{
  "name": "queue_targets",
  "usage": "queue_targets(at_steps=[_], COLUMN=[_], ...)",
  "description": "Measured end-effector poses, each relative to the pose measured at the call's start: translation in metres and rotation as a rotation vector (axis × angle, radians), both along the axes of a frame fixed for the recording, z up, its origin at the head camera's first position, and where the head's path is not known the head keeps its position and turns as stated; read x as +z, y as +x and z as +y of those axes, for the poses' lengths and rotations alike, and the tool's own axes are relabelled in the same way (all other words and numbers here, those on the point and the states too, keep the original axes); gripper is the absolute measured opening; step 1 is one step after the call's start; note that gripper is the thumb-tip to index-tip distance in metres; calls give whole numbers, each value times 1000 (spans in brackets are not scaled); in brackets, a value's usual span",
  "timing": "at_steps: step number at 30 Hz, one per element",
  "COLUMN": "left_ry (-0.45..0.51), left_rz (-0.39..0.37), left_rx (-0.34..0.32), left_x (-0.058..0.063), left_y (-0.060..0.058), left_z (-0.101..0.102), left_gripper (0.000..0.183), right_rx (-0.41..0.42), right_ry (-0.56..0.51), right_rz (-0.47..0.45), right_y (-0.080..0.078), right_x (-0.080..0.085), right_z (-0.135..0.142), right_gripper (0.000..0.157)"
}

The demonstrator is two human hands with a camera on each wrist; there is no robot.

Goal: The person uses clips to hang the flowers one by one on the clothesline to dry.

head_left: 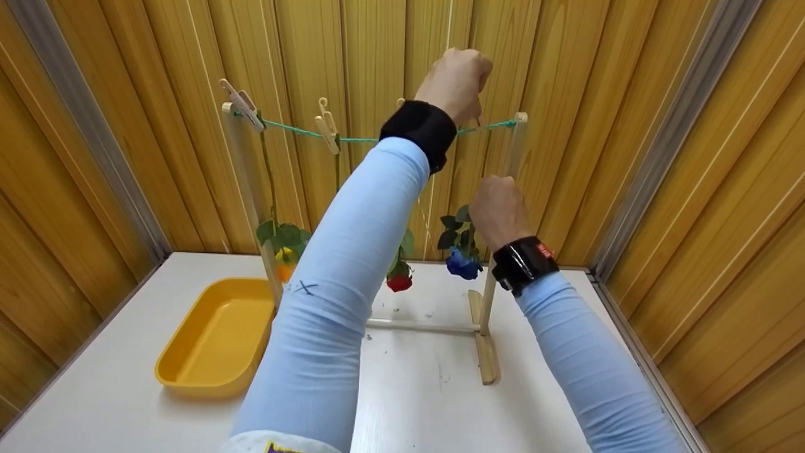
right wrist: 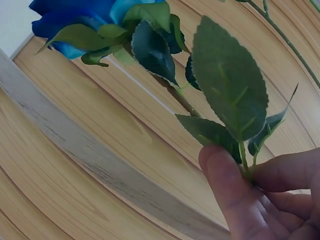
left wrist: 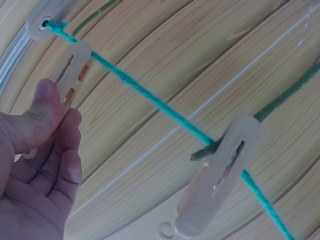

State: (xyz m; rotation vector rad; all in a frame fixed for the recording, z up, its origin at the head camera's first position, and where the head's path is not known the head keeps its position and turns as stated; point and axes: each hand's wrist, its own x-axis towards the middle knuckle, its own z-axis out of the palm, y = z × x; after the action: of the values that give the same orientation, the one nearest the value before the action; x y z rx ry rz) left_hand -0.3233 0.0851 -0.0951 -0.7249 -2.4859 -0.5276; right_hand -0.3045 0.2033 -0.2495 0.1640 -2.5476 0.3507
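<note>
My left hand (head_left: 456, 82) is raised at the right end of a green cord (head_left: 295, 130). It pinches a pale clothespin (left wrist: 72, 80), whose tip meets the cord in the left wrist view. A green stem (left wrist: 95, 17) shows just beyond that tip; whether the pin grips it I cannot tell. Lower down, my right hand (head_left: 501, 211) pinches the leafy stem of a blue rose (head_left: 463, 264), which hangs head down. Another clothespin (left wrist: 220, 175) clips a stem to the cord. A red rose (head_left: 399, 280) hangs upside down, partly hidden by my left arm.
The cord spans a wooden frame (head_left: 485, 296) standing on the white table (head_left: 415, 390). Two more clothespins, one in the middle (head_left: 327, 129) and one far left (head_left: 242, 104), hold stems. A yellow-orange flower (head_left: 285, 267) hangs above a yellow basin (head_left: 217, 340). Wood-patterned walls enclose the table.
</note>
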Motion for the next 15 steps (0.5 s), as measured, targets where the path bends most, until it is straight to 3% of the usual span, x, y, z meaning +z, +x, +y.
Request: queue_targets(at_steps=[7,15], left_ry=[26,34], left_rz=[-31,-68], left_rx=[-23,-45], left_x=[0,-4], left_y=[1,-1], left_z=[3,8], left_gripper=[43,42], right_rx=[43,43], right_ry=[-139,-180], right_rz=[61,50], right_y=[-4,-7], right_x=[5,8], right_z=[-1,-1], right_gripper=[44,40])
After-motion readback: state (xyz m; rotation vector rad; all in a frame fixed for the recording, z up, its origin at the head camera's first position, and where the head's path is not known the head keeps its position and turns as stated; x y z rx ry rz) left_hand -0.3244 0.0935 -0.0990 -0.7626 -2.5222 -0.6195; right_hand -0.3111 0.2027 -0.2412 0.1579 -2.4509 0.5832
